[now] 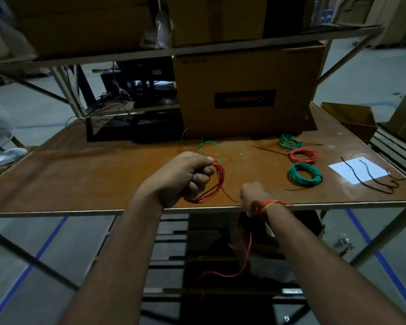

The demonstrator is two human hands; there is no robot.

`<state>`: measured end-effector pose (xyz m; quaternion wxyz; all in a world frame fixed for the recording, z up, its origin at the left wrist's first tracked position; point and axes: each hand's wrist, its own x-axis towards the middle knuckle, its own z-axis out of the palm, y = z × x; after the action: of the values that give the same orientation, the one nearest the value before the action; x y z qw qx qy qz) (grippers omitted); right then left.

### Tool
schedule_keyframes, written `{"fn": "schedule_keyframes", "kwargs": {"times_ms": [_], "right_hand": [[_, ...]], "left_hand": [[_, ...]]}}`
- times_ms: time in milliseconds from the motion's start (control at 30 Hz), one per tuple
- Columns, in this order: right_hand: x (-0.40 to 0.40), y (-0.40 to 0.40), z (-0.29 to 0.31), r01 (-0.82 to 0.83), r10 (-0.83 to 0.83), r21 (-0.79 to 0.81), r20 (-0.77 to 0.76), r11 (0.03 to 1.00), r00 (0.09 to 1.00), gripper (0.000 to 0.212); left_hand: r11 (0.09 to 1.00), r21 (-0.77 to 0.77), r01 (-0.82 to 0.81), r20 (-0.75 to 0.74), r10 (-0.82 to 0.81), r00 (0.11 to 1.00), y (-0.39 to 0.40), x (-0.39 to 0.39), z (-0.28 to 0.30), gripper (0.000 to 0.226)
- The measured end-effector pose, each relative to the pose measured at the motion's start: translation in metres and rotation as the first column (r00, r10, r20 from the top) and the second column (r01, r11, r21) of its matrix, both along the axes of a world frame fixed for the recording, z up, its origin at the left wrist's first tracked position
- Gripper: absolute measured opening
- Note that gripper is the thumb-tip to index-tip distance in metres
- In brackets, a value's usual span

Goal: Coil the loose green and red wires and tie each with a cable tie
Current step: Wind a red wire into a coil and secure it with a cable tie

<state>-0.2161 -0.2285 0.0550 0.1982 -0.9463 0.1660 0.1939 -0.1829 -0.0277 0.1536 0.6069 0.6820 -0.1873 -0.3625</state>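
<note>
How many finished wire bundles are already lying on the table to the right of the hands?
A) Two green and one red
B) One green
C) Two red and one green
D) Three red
A: a far green coil, a red coil and a near green coil lie in a row on the table.
</note>
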Motion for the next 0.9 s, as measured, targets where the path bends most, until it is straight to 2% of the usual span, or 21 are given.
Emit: {"fn": "schedule_keyframes", "kwargs": {"times_ms": [67, 133, 200, 267, 300, 367, 400, 433, 467, 533, 567, 633, 667, 700, 767, 800, 867, 900], "right_hand": [[-0.005, -0.002, 0.005, 0.106, -0.105, 0.073, -0.007, 0.992, 0.994, 0.029], [-0.011, -0.01, 0.01, 0.143, -0.144, -0.012, -0.096, 0.99, 0.985, 0.04], [-0.002, -0.013, 0.004, 0.021, -0.023, -0.033, -0.076, 0.999, 0.997, 0.033], [0.01, -0.011, -0.002, 0.065, -0.064, -0.058, 0.01, 0.996, 0.998, 0.024], [0.01, -0.013, -0.007, 0.066, -0.061, -0.078, 0.057, 0.995, 0.996, 0.027], [-0.001, -0.012, -0.003, 0.159, -0.163, 0.063, 0.079, 0.985, 0.983, 0.04], [-0.003, -0.012, -0.006, 0.185, -0.187, 0.057, 0.04, 0.981, 0.982, 0.042], [0.002, -0.011, -0.012, 0.195, -0.193, 0.147, -0.024, 0.97, 0.981, 0.042], [0.0, -0.007, -0.009, 0.294, -0.282, 0.224, -0.085, 0.929, 0.956, 0.039], [0.017, -0.014, -0.02, 0.308, -0.305, 0.268, -0.051, 0.913, 0.951, 0.028], [0.013, -0.012, -0.01, 0.256, -0.262, 0.276, -0.015, 0.926, 0.965, 0.03], [0.005, -0.015, -0.009, 0.25, -0.235, 0.204, -0.094, 0.946, 0.967, 0.04], [0.001, -0.015, -0.002, 0.287, -0.277, 0.191, -0.078, 0.939, 0.958, 0.04], [-0.001, -0.012, 0.006, 0.299, -0.292, 0.216, -0.06, 0.93, 0.954, 0.036], [0.0, -0.006, 0.018, 0.154, -0.163, 0.282, 0.007, 0.947, 0.987, 0.019], [0.001, -0.005, 0.018, 0.149, -0.154, 0.336, -0.013, 0.93, 0.988, 0.016], [-0.008, -0.002, 0.027, 0.226, -0.195, 0.383, -0.118, 0.896, 0.974, 0.023], [-0.009, -0.008, 0.023, 0.198, -0.164, 0.363, -0.124, 0.911, 0.979, 0.025]], "left_hand": [[0.998, -0.052, -0.025, -0.051, 0.023, 0.998, 0.002, 0.001, 0.0, 0.038], [0.998, -0.063, -0.03, -0.046, 0.027, 0.999, 0.005, 0.002, 0.004, 0.037], [0.999, -0.029, -0.02, -0.003, 0.02, 1.0, 0.007, 0.002, 0.006, 0.037], [0.999, -0.043, -0.017, -0.016, 0.017, 1.0, 0.006, 0.001, 0.005, 0.037], [0.998, -0.066, -0.023, -0.034, 0.02, 0.999, 0.006, 0.0, 0.005, 0.038], [0.996, -0.083, -0.032, -0.044, 0.028, 0.999, 0.006, 0.0, 0.008, 0.039], [0.997, -0.072, -0.029, -0.027, 0.028, 0.999, 0.006, 0.001, 0.01, 0.038], [0.999, -0.046, -0.028, 0.001, 0.028, 1.0, 0.007, 0.001, 0.011, 0.038], [0.999, -0.017, -0.028, 0.027, 0.028, 0.999, 0.008, 0.001, 0.011, 0.037], [0.999, -0.016, -0.031, 0.016, 0.032, 0.999, 0.008, 0.0, 0.009, 0.037], [0.998, -0.043, -0.037, -0.011, 0.036, 0.999, 0.008, 0.0, 0.009, 0.037], [0.997, -0.069, -0.046, -0.037, 0.043, 0.998, 0.008, 0.001, 0.009, 0.037], [0.997, -0.059, -0.042, -0.024, 0.041, 0.999, 0.008, 0.001, 0.01, 0.037], [0.999, -0.043, -0.034, -0.003, 0.034, 0.999, 0.008, 0.001, 0.011, 0.037], [0.999, -0.026, -0.027, 0.01, 0.027, 1.0, 0.008, 0.0, 0.012, 0.037], [0.999, -0.037, -0.033, -0.002, 0.033, 0.999, 0.008, 0.001, 0.012, 0.037], [0.997, -0.062, -0.043, -0.033, 0.041, 0.999, 0.009, 0.002, 0.011, 0.037], [0.997, -0.065, -0.044, -0.038, 0.042, 0.998, 0.009, 0.004, 0.011, 0.037]]}}
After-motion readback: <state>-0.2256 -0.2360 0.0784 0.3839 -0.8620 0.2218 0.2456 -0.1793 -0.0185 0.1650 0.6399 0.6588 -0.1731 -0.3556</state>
